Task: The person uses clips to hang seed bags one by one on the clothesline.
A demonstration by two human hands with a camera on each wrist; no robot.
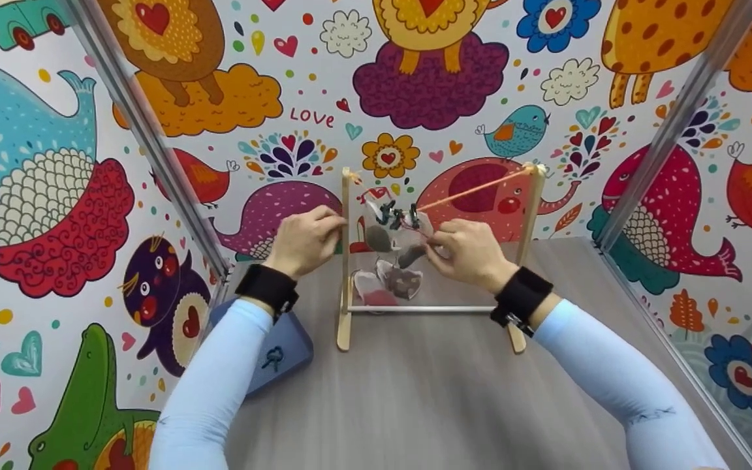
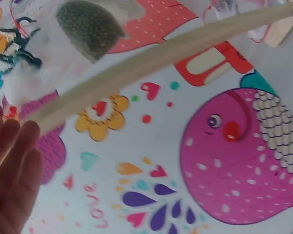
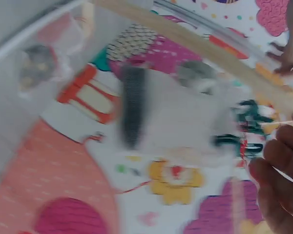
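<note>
Beside the left post (image 1: 346, 261) of a small wooden stand is my left hand (image 1: 307, 241); its fingertips (image 2: 31, 129) are by the post in the left wrist view. Whether it pinches anything is hidden. My right hand (image 1: 467, 254) pinches a thin red string (image 1: 423, 232) to the right of the hanging bags. Dark green clips (image 1: 387, 214), several of them, cluster on the orange cord (image 1: 474, 190) strung between the post tops. Under them hang a translucent bag (image 1: 415, 235) and a grey-green sachet (image 2: 90, 30), blurred in the right wrist view.
More patterned bags (image 1: 403, 281) sit low in the stand, above its silver crossbar (image 1: 428, 309). The right post (image 1: 530, 222) rises beyond my right hand. On the table (image 1: 402, 398), a blue box (image 1: 291, 352) carrying a green clip (image 1: 273, 358) lies partly under my left forearm. Printed walls surround the table.
</note>
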